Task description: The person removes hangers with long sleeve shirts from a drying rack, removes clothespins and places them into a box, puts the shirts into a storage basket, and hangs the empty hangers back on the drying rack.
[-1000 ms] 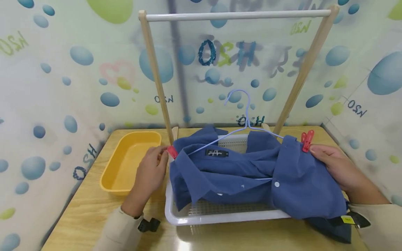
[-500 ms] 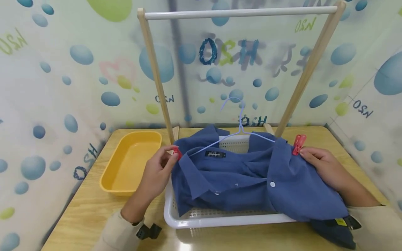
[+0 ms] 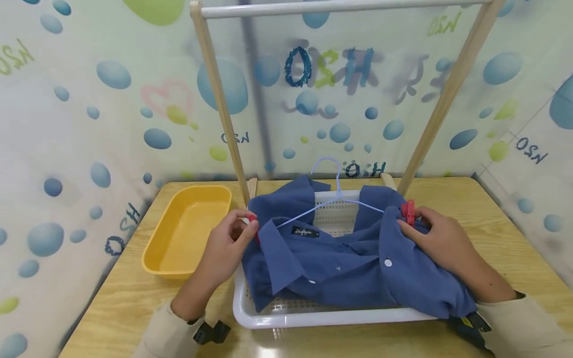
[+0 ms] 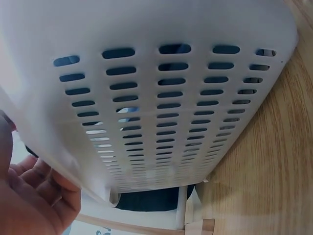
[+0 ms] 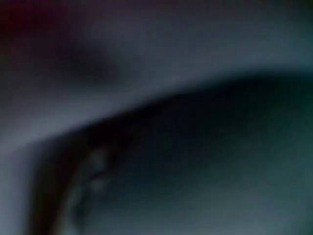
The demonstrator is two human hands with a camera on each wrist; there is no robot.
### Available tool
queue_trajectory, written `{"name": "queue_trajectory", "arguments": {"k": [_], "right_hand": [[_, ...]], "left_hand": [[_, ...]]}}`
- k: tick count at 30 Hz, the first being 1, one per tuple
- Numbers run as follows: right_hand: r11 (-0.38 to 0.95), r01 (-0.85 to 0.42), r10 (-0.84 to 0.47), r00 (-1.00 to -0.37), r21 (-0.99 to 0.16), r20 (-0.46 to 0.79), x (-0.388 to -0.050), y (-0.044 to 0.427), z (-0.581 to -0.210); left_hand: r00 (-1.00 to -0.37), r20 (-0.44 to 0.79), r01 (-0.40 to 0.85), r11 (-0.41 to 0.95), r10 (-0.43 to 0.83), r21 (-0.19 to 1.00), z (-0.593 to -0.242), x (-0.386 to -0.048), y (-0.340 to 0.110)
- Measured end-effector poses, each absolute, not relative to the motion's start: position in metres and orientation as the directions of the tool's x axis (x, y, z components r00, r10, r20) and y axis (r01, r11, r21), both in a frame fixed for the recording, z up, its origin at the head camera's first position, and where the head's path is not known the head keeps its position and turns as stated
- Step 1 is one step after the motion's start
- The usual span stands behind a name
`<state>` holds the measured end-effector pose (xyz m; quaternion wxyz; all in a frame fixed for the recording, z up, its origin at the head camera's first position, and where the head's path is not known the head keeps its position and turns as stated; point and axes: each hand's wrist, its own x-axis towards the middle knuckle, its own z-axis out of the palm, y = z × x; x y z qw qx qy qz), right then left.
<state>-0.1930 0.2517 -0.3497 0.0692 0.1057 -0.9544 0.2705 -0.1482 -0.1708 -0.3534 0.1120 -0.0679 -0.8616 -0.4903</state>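
A blue button-up shirt [image 3: 322,278] lies over a white plastic basket [image 3: 340,318], with a lavender wire hanger [image 3: 338,184] inside its shoulders and the hook upright. At the shirt's left shoulder, my left hand [image 3: 226,248] pinches a red clothespin [image 3: 254,227] between thumb and fingers. My right hand [image 3: 443,243] grips the shirt's other shoulder, its thumb on the cloth beside a second red clothespin [image 3: 409,213]. Seen from the left wrist, the curled left hand [image 4: 36,196] is beside the slotted basket wall [image 4: 166,98]. The right wrist view is dark and blurred.
Behind the basket rises a rack with wooden posts [image 3: 219,99] and a white crossbar [image 3: 335,7]. A yellow tray [image 3: 152,271] stands on the wooden table [image 3: 112,318] at the left. A patterned backdrop [image 3: 179,124] surrounds the table's back and sides.
My right hand has moved left and inward with the shirt's shoulder and its clothespin. The hanger's hook has sunk lower and shifted left. My left hand has edged right, its thumb now on the clothespin.
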Motion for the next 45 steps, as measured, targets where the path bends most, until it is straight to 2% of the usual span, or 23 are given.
{"name": "queue_trajectory", "arguments": {"k": [9, 19, 29, 35, 45], "right_hand": [[0.855, -0.273, -0.192, -0.956, -0.442, 0.220, -0.195, 0.250, -0.360], [0.849, -0.294, -0.187, -0.944, -0.439, 0.271, -0.191, 0.249, -0.366], [0.850, -0.298, -0.188, -0.942, -0.434, 0.279, -0.193, 0.253, -0.370], [0.845, -0.305, -0.201, -0.942, -0.439, 0.268, -0.195, 0.251, -0.368], [0.837, -0.312, -0.195, -0.937, -0.450, 0.288, -0.193, 0.253, -0.369]], "left_hand": [[-0.970, 0.243, 0.207, 0.595, 0.019, 0.777, -0.358, -0.150, -0.173], [-0.969, 0.246, 0.194, 0.637, 0.007, 0.746, -0.357, -0.150, -0.175], [-0.930, 0.346, 0.227, 0.547, -0.124, 0.806, -0.357, -0.148, -0.180], [-0.910, 0.375, 0.227, 0.543, -0.178, 0.808, -0.356, -0.148, -0.185], [-0.855, 0.473, 0.318, 0.505, -0.212, 0.802, -0.349, -0.149, -0.187]]}}
